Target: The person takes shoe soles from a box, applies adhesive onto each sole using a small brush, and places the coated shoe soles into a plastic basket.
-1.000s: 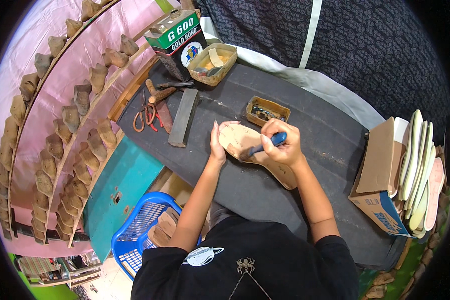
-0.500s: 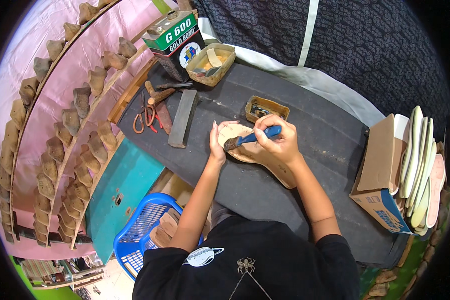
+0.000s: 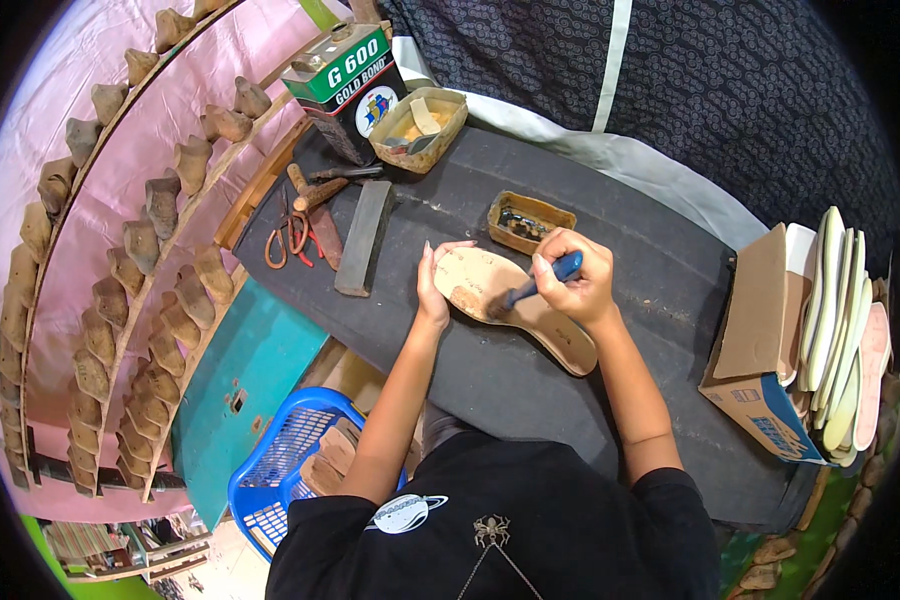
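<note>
A tan shoe insole [image 3: 467, 270] lies slanted on the dark worktable, its wide end to the left and its narrow heel end near my right forearm. My left hand [image 3: 434, 287] grips the wide end, thumb and fingers around its edge. In my right hand [image 3: 582, 283] is a blue-handled brush [image 3: 520, 293], its dark bristles touching the insole around its middle. A darker wet-looking patch shows beside the bristles. Just beyond my right hand stands a small rectangular tub [image 3: 515, 239] with dark residue inside.
A grey sharpening stone [image 3: 365, 240], a hammer [image 3: 320, 193] and scissors [image 3: 276, 243] lie left. Behind them stand a metal can [image 3: 340, 90] and a plastic tub [image 3: 420, 155]. At right, a cardboard box [image 3: 750, 310] holds pale soles [image 3: 832, 320]. A blue basket [image 3: 300, 425] sits below the table.
My right hand has drawn the brush rightward along the insole, from the wide end to the middle. My left hand has kept its grip there.
</note>
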{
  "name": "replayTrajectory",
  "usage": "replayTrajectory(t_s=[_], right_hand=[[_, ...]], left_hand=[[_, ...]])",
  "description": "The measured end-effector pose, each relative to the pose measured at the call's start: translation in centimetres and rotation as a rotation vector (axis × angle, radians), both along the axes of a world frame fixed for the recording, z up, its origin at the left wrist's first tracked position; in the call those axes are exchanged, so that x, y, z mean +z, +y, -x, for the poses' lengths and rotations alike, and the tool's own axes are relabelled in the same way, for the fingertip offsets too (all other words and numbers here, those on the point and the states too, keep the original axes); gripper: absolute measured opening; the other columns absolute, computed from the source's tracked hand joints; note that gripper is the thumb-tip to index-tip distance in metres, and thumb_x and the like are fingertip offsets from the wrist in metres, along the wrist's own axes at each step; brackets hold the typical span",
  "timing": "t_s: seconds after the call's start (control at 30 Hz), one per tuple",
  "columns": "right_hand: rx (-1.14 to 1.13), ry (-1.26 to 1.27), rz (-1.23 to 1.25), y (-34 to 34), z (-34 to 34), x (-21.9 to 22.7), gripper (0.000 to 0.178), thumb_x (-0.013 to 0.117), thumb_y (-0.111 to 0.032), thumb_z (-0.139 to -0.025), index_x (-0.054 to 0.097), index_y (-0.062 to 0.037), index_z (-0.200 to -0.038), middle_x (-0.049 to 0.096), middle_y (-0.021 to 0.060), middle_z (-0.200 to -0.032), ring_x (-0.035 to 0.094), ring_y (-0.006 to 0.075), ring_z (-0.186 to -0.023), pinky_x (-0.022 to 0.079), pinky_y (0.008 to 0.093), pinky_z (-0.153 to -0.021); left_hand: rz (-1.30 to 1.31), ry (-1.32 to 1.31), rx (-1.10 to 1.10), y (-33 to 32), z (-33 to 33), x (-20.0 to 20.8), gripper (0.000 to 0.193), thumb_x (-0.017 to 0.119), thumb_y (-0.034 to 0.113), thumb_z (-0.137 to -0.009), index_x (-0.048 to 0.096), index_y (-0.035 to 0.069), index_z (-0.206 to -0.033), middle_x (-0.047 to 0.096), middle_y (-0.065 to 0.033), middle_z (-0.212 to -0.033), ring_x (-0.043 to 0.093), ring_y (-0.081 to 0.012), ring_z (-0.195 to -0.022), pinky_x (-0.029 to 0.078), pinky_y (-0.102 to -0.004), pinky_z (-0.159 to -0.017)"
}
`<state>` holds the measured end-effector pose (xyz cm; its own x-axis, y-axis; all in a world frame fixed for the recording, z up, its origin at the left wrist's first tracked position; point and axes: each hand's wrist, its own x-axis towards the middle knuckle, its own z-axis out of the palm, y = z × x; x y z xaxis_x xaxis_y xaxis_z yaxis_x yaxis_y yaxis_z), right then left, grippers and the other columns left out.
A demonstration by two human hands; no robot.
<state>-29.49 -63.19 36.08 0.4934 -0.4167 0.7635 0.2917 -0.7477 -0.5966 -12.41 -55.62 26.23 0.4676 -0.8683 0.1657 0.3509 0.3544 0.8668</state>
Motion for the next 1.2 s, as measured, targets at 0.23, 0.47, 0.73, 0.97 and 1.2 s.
replayTrajectory(t_s=[0.23,0.47,0.73,0.97,1.2], right_hand=[[0.038,-0.043,-0.056,0.6,-1.6,-0.6,0.009,0.060,-0.003,-0.071,0.051,-0.0016,-0.069,0.057,0.0087,-0.070,0.053,0.0137,-0.062,0.042,0.0239,-0.056],[0.030,0.035,-0.033,-0.7,0.1,-0.3,0.015,0.059,-0.004,-0.066,0.045,-0.0032,-0.062,0.046,0.0053,-0.055,0.044,0.0146,-0.047,0.035,0.0264,-0.045],[-0.009,-0.077,-0.061,-0.1,-0.5,0.1,0.014,0.064,-0.006,-0.067,0.050,-0.0031,-0.066,0.053,0.0053,-0.060,0.051,0.0146,-0.054,0.040,0.0246,-0.050],[0.055,0.038,-0.074,-0.1,-0.7,0.2,0.014,0.062,-0.003,-0.069,0.049,-0.0028,-0.063,0.054,0.0057,-0.063,0.050,0.0116,-0.055,0.038,0.0234,-0.049],[0.006,0.188,-0.016,-1.5,0.7,-0.2,0.017,0.060,-0.005,-0.067,0.045,-0.0034,-0.059,0.046,0.0040,-0.054,0.043,0.0122,-0.047,0.034,0.0241,-0.044]], left_hand=[[-0.006,0.009,0.000,0.1,0.0,0.1,0.058,0.019,0.042,-0.088,0.053,-0.003,-0.098,0.059,-0.0145,-0.092,0.056,-0.0211,-0.088,0.041,-0.0303,-0.082],[-0.021,-0.015,-0.001,0.0,0.0,0.0,0.059,0.018,0.043,-0.087,0.051,-0.004,-0.099,0.058,-0.0159,-0.093,0.055,-0.0226,-0.089,0.041,-0.0311,-0.083],[-0.009,-0.007,-0.002,0.0,0.1,0.0,0.056,0.019,0.040,-0.089,0.052,-0.004,-0.098,0.058,-0.0152,-0.094,0.055,-0.0212,-0.089,0.040,-0.0307,-0.084],[0.006,-0.019,0.001,0.0,-0.1,-0.3,0.054,0.020,0.038,-0.090,0.052,-0.004,-0.098,0.058,-0.0155,-0.093,0.055,-0.0211,-0.088,0.040,-0.0302,-0.083],[-0.045,-0.055,0.006,0.0,0.1,-0.1,0.056,0.019,0.040,-0.087,0.052,-0.004,-0.099,0.059,-0.0148,-0.093,0.056,-0.0214,-0.088,0.041,-0.0310,-0.082]])
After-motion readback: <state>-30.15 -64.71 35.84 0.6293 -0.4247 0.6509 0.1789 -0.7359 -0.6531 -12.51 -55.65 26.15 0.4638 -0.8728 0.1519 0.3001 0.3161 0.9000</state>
